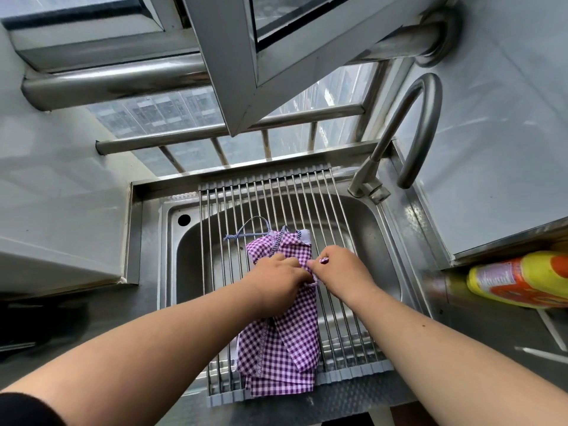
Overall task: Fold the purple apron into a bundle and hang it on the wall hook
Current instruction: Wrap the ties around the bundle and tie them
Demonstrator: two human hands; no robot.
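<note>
While both forearms reach out over a steel sink (381, 229), the head view shows the purple apron (279, 342) lying folded into a long narrow strip on a roll-up rack (307, 204) of metal rods laid across the basin. The apron's gingham cloth runs from the rack's near grey edge, which it overhangs slightly, up toward the middle of the rods. At its far end a grey-blue tie string (246, 233) loops out onto the rods, and a bit of white backing shows at the top corner.

The left hand (276, 284) rests on the middle of the strip with its fingers curled down into the cloth, gripping a fold. Just beside it, the right hand (341, 269) pinches a small bit of the apron's edge between thumb and fingers, a scrap of gingham showing above the knuckles. The 2 hands nearly touch.

A curved steel faucet (408, 130) stands at the sink's far right corner. Behind the sink, a window frame (227, 63) swings inward above metal guard bars (215, 130). A yellow and orange bottle (519, 281) lies on a shelf at the right edge.
</note>
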